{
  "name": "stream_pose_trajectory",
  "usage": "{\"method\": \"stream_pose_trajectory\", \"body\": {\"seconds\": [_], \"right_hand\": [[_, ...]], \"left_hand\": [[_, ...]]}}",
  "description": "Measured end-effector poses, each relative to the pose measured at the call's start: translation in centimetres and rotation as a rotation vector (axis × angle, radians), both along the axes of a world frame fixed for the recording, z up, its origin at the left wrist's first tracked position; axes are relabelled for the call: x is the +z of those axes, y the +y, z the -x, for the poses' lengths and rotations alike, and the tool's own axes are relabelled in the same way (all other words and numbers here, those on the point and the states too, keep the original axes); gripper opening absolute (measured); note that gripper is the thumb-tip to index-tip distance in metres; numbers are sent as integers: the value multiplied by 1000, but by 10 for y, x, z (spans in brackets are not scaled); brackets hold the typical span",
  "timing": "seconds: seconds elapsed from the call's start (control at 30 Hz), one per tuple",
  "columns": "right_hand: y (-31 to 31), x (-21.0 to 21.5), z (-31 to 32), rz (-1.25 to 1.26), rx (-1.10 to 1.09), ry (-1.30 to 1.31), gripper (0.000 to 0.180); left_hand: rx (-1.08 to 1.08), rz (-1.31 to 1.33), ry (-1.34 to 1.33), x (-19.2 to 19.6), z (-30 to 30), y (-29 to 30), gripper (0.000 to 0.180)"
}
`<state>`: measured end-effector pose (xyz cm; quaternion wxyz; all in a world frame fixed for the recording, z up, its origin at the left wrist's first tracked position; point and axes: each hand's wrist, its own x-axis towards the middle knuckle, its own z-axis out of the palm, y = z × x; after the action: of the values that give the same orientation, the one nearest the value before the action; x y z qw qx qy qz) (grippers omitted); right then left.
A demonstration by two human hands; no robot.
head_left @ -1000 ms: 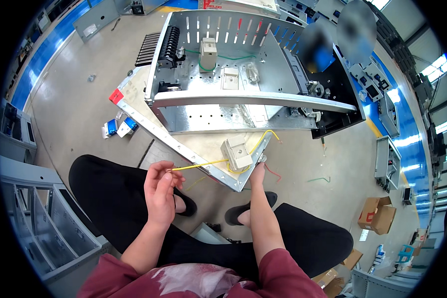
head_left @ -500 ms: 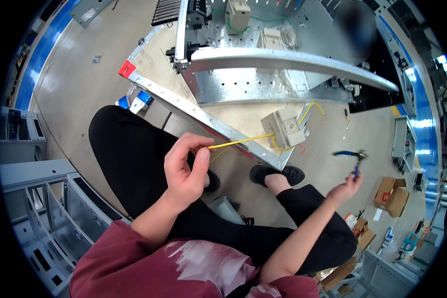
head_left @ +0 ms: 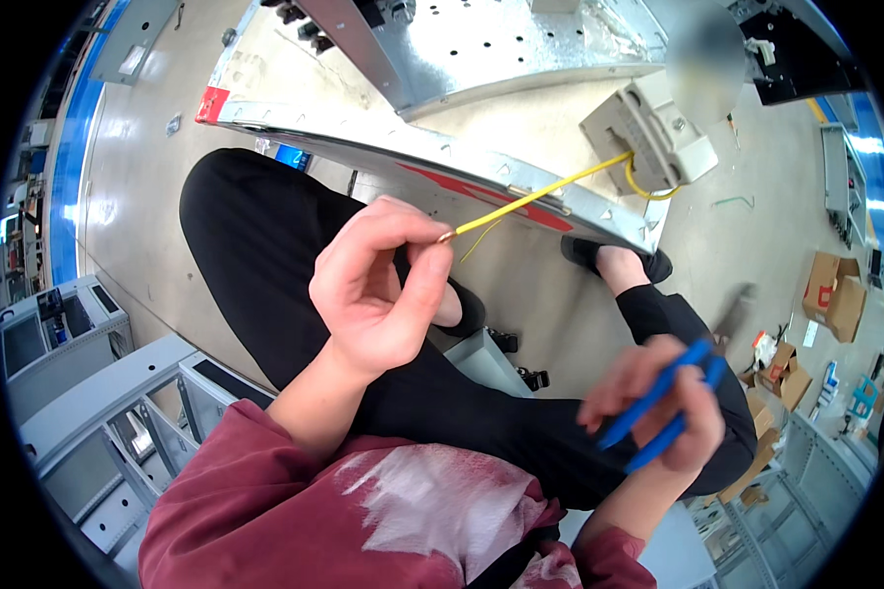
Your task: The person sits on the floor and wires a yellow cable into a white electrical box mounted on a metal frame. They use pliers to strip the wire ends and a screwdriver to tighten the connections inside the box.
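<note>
My left hand point(head_left: 378, 290) is closed in a pinch on the end of a yellow wire point(head_left: 540, 193), with a bit of bare copper at the fingertips. The wire stretches taut to a beige boxy block point(head_left: 658, 133), which sits near the bench corner with a loop of the wire at its opening. On the right, my right hand point(head_left: 699, 424), blurred, is wrapped around blue-handled pliers point(head_left: 655, 395). The head of the pliers is smeared and points up and right, away from the wire.
A bench with a metal edge point(head_left: 442, 152) and red corner point(head_left: 211, 104) carries a perforated metal frame point(head_left: 481, 64). Grey metal enclosures point(head_left: 98, 422) stand at the left. Cardboard boxes point(head_left: 835, 294) lie on the floor at right. My legs are below the hands.
My right hand with the pliers has swung down and inward, closer to my body. The left hand keeps its pinch on the wire. The view has shifted, bringing the block nearer.
</note>
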<state>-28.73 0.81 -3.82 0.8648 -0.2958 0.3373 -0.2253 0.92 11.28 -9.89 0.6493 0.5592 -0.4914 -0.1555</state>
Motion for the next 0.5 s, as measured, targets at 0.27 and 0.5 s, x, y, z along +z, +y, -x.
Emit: {"method": "stream_pose_trajectory", "body": {"seconds": [0.27,0.5], "right_hand": [[-5,33,-75,-342,716,165,46],[-12,41,-106,-495,780,194,76]], "left_hand": [[-61,-97,166,1,-1,0,14],[-56,-37,388,4,1,-1,20]]}}
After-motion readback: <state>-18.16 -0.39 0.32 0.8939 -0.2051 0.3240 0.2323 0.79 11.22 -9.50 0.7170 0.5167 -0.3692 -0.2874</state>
